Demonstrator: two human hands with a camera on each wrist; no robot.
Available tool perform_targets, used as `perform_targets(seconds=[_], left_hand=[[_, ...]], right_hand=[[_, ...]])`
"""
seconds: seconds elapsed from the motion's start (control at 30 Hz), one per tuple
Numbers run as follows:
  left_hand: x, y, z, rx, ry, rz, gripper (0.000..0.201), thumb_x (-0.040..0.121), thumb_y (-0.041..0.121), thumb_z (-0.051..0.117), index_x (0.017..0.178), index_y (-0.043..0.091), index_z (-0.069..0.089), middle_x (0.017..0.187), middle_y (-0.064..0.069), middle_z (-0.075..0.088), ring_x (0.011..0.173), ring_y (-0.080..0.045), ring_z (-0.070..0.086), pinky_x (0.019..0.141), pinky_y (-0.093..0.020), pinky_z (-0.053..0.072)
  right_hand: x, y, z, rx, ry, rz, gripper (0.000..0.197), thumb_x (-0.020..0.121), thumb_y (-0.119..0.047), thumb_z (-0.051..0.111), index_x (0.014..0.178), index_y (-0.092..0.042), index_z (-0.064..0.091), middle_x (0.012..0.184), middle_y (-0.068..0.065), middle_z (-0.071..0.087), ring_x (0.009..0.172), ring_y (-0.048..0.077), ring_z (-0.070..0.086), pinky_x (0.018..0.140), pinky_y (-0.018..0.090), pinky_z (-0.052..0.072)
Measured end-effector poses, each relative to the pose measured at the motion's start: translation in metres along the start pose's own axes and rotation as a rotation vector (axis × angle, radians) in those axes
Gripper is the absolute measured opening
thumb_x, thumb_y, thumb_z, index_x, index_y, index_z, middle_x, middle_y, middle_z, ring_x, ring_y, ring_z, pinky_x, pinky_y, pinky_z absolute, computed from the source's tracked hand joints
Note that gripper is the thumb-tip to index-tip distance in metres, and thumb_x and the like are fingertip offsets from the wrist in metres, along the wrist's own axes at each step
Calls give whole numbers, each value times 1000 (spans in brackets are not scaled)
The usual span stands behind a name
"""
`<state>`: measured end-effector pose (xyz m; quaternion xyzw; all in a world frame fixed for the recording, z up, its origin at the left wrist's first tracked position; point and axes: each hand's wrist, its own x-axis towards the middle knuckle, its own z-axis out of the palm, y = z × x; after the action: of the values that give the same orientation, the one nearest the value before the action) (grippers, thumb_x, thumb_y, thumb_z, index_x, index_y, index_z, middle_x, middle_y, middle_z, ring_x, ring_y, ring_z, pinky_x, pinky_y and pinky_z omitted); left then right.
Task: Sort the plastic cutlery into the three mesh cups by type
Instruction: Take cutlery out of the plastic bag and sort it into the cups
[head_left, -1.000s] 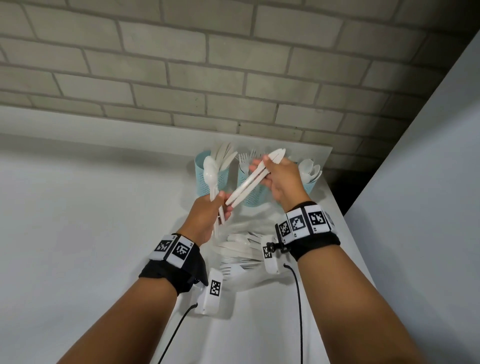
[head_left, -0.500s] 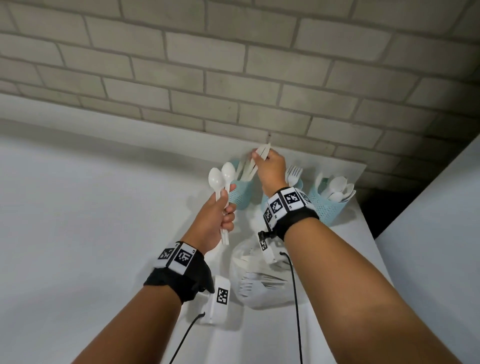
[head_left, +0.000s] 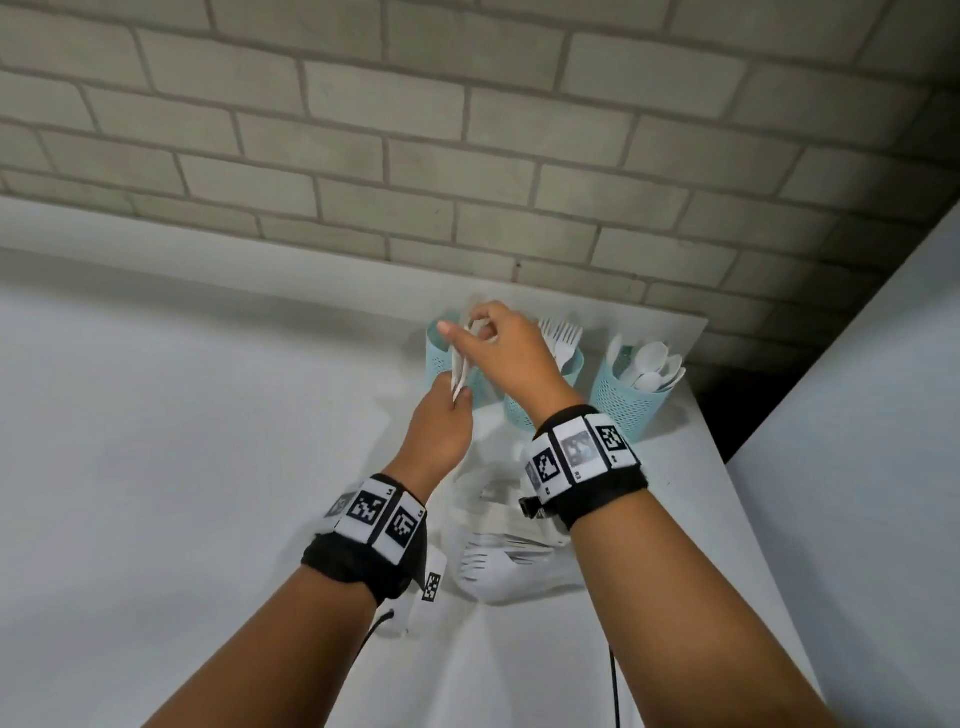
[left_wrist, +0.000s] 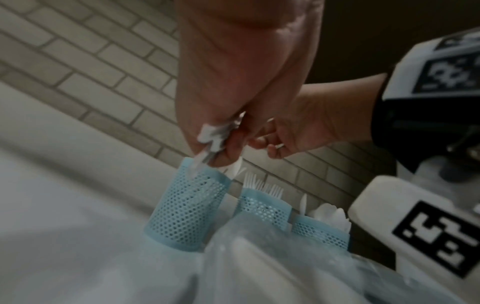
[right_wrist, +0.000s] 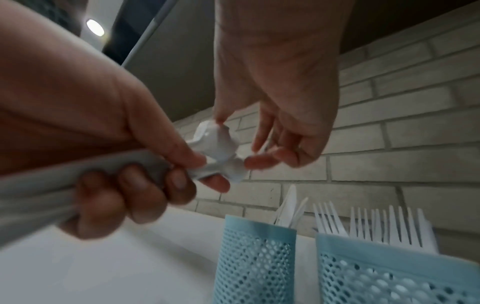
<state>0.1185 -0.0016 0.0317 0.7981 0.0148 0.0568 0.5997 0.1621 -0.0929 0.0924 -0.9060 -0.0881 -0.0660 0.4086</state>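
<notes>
Two white plastic spoons (head_left: 464, 358) are held by their handles in my left hand (head_left: 457, 397), just in front of the left mesh cup (head_left: 439, 358). My right hand (head_left: 478, 330) is above it, and its thumb and a fingertip pinch the spoon bowls (right_wrist: 215, 148). The left blue cup (right_wrist: 257, 257) holds knives (right_wrist: 288, 209). Forks (head_left: 561, 332) stand in the middle cup (head_left: 571, 371). The right cup (head_left: 631, 400) holds spoons (head_left: 657, 364).
A clear plastic bag (head_left: 514, 545) with more white cutlery lies on the white table (head_left: 208, 467) between my wrists. The cups stand near the table's far right corner, against a brick wall (head_left: 467, 156). A grey panel (head_left: 857, 467) runs along the right.
My right hand has let go of the knives, which now stand in the left cup, and has come onto the spoon bowls. My left hand has lifted the spoons toward the cups.
</notes>
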Motion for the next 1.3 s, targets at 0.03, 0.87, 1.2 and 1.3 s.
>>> perform_targets(seconds=[0.03,0.87,1.2,1.3], left_hand=[[-1,2,2,42,1,5,28,101,18,32,123,7,45,107,-4,53,95,-18,51,83,-29,39],[-31,17,42,40,-296,56,29,101,22,31,125,7,36,84,3,49,53,-12,54,42,-11,39],[-29,16,42,-14,-460,-35,26,102,26,28,116,13,46,72,0,46,52,-11,41,46,-17,34],[-29,13,43,67,-514,-81,24,101,26,36,108,9,50,71,2,49,54,-11,41,49,-20,34]], right_hand=[[-5,1,-4,11,-86,46,60,83,-54,60,127,-15,50,103,-2,56,93,16,60,83,32,50],[-41,62,-29,354,16,184,25,95,-16,51,119,-8,52,104,11,61,87,20,61,76,31,55],[-48,64,-33,839,-74,324,22,97,-2,43,116,-14,45,83,7,60,74,16,64,66,30,49],[-36,68,-42,752,105,457,16,98,1,36,109,-8,44,73,10,55,63,21,59,60,32,51]])
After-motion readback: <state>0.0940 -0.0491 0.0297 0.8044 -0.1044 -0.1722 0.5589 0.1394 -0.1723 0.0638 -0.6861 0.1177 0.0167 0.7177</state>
